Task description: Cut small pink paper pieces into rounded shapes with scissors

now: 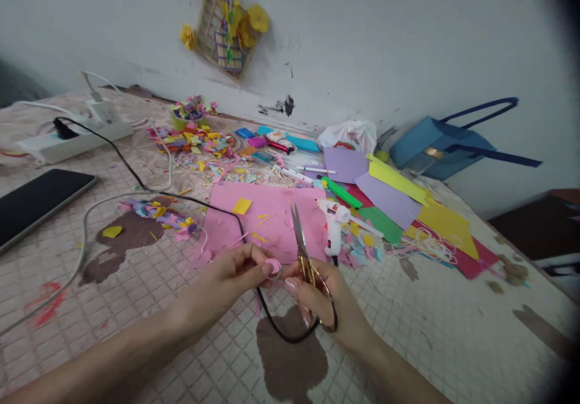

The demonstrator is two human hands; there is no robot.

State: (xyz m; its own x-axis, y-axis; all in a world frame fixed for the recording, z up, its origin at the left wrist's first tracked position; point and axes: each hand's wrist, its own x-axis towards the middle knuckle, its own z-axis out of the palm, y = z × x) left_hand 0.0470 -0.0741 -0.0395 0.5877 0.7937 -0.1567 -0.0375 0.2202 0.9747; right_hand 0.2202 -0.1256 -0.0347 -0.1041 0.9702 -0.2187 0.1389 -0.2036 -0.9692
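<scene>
Between the thumb and fingers of my left hand (244, 271) is a small pink paper piece (273, 265) with a rounded edge. My right hand (324, 295) is wrapped round a pair of scissors (299, 235) with gold handles, the blades pointing up and away from me. The fingertips of both hands are close together, above the near edge of a pink sheet (272, 211). Several paper scraps and a yellow paper piece (241, 206) lie on that sheet. A white glue gun (333, 226) stands just beyond my right hand, its black cord looping under the hands.
Coloured paper sheets (389, 198), string (426, 244) and a blue bag (444, 144) are at the right. Cut paper pieces (194, 141) heap up at the back left. A phone (45, 195) and a power strip (77, 138) with trailing cables lie left.
</scene>
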